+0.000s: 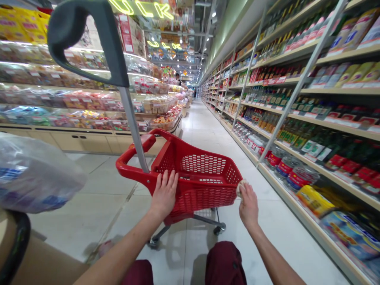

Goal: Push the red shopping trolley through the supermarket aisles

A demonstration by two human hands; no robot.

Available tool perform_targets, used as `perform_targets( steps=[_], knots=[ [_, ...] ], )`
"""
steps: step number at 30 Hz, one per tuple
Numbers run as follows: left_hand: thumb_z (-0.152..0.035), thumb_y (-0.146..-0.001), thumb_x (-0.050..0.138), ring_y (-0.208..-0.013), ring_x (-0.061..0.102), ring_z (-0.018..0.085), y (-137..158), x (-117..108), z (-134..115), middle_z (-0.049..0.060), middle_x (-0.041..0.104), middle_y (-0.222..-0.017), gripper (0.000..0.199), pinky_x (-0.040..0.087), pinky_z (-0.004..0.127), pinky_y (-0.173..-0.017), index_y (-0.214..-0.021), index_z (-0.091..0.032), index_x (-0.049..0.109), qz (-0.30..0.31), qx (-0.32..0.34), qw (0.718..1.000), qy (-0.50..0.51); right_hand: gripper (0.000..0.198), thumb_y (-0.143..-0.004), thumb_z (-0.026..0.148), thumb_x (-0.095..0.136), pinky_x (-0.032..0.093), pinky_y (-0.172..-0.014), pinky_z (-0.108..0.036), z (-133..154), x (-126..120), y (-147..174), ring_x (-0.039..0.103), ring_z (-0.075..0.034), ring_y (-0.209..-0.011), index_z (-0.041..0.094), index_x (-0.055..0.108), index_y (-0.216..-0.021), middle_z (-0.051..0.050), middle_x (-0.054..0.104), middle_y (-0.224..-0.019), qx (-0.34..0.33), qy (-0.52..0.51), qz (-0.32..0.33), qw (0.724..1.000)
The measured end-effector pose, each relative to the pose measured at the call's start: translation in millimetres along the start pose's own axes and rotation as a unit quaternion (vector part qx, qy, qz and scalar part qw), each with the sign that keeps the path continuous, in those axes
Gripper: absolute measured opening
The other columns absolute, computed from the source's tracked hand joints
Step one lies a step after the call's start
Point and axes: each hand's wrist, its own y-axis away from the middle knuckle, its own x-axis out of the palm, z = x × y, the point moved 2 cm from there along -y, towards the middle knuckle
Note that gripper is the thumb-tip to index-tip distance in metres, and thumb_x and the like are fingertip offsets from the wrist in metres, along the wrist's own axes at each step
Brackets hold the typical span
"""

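Pale tiles (274, 215) bear a red cart (204, 196), wiping apparently unfinished: left hand (164, 194) loosely spread on it, right hand (248, 204) gripping a cloth (240, 189) at one corner.

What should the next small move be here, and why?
Probably slide the cloth along the red basket: the right hand holds it at the basket's corner, while the left hand rests on the near side, perhaps steadying it.

Upright red wheeled basket (204, 198), pale cloth (240, 189) at corner
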Motion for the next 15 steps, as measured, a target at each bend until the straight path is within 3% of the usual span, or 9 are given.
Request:
perform_targets(
  steps=[4,6,10,15],
  knots=[
    [-0.019,-0.072,0.040,-0.128,0.021,0.028,1.5,-3.0,1.8,0.007,0.032,-0.138,0.060,0.011,0.045,-0.105,-0.131,-0.013,0.031,0.012,0.007,1.000,0.013,0.047,-0.073,0.001,0.029,0.043,-0.085,-0.040,23.1,19.1,28.9,0.044,-0.021,-0.115,0.016,0.057,-0.109,-0.012,0.058,-0.112,-0.080,-0.025,0.100,0.992],
    [-0.019,-0.072,0.040,-0.129,0.020,0.027,2.7,-4.8,2.1,0.005,0.030,-0.139,0.060,0.011,0.044,-0.105,-0.131,-0.015,0.030,0.015,0.024,0.999,0.016,0.051,-0.072,0.000,0.029,0.040,-0.090,-0.041,39.7,19.2,30.5,0.040,-0.020,-0.118,0.019,0.054,-0.113,-0.010,0.054,-0.118,-0.099,-0.050,0.097,0.989],
    [-0.019,-0.073,0.039,-0.130,0.016,0.024,4.9,-5.2,1.3,0.007,0.026,-0.141,0.059,0.008,0.043,-0.106,-0.131,-0.014,0.029,0.011,0.029,0.999,0.014,0.056,-0.073,-0.002,0.029,0.026,-0.099,-0.048,64.2,12.4,4.0,0.023,-0.020,-0.128,0.018,0.044,-0.124,-0.009,0.042,-0.131,-0.081,-0.071,0.024,0.994],
    [-0.019,-0.074,0.038,-0.131,0.014,0.021,14.0,0.8,1.7,0.006,0.024,-0.142,0.059,0.009,0.042,-0.106,-0.131,-0.014,0.028,-0.004,0.049,0.999,0.016,0.052,-0.073,-0.005,0.032,0.037,-0.094,-0.038,78.6,29.2,28.1,0.036,-0.017,-0.122,0.020,0.055,-0.112,-0.007,0.059,-0.113,-0.184,-0.095,0.101,0.973]
  ],
)
